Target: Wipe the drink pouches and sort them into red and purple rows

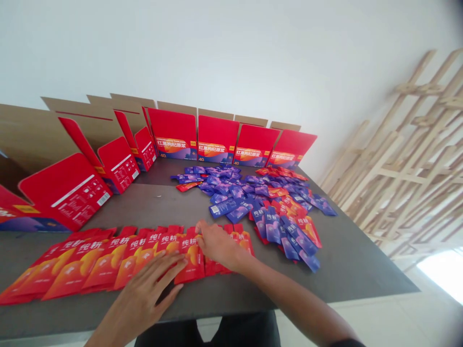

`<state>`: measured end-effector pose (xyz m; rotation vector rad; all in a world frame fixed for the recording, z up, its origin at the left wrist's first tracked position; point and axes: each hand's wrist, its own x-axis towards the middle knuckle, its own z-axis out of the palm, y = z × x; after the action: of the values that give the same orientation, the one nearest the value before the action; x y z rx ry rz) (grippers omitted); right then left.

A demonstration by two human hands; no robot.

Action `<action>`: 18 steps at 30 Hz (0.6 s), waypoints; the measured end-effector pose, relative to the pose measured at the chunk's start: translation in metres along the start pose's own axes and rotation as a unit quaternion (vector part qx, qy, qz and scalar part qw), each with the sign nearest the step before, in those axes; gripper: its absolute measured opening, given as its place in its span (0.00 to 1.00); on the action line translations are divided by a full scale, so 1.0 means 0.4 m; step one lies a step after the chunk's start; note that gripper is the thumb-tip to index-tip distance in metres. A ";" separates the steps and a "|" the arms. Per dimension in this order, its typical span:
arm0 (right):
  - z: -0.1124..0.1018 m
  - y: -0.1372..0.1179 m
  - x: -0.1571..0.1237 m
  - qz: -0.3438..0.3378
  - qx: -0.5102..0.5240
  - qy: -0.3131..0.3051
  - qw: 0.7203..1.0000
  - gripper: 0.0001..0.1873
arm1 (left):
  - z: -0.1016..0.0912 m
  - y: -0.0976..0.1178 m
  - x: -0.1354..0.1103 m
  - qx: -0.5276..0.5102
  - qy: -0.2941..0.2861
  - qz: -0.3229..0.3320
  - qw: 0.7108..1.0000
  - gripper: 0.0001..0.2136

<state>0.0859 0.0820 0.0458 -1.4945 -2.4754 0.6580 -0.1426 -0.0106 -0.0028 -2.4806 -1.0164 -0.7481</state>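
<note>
Red sachets [97, 265] lie in an overlapping row on the surface [347, 274], the left hand [148, 294] and right hand [217, 246] resting open and flat on them, gripping none, while purple sachets [246, 193] lie heaped loose beyond.

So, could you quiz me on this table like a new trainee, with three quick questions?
1. True or false: the right hand touches the red sachets.
2. Fill in: the loose heap on the grey table is mostly ____ sachets.
3. What stands along the table's far edge? A) wooden crates B) open red cartons C) glass jars

Key: 1 true; 2 purple; 3 B
</note>
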 end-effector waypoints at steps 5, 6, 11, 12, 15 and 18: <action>-0.014 -0.015 -0.007 0.003 -0.055 -0.018 0.998 0.15 | 0.012 0.001 -0.016 0.014 0.000 0.000 1.000 0.18; -0.015 -0.017 -0.009 0.004 -0.056 -0.017 0.998 0.15 | 0.014 0.000 -0.020 0.016 0.002 -0.001 1.000 0.18; -0.021 -0.027 -0.024 0.000 -0.055 -0.008 0.998 0.16 | 0.019 -0.005 -0.038 0.010 0.005 0.015 1.000 0.18; -0.022 -0.031 -0.028 -0.002 -0.054 -0.008 0.999 0.16 | 0.018 -0.006 -0.039 0.008 0.005 0.022 1.000 0.18; -0.023 -0.042 -0.035 -0.008 -0.047 -0.009 0.999 0.17 | 0.012 -0.004 -0.031 0.003 0.010 0.008 1.000 0.16; -0.015 -0.050 -0.038 -0.008 -0.031 -0.014 0.999 0.17 | 0.005 0.000 -0.017 -0.011 0.017 -0.020 1.000 0.14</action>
<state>0.0793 0.0626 0.0616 -1.4942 -2.5490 0.6075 -0.1462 -0.0131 -0.0084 -2.4628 -1.0534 -0.8154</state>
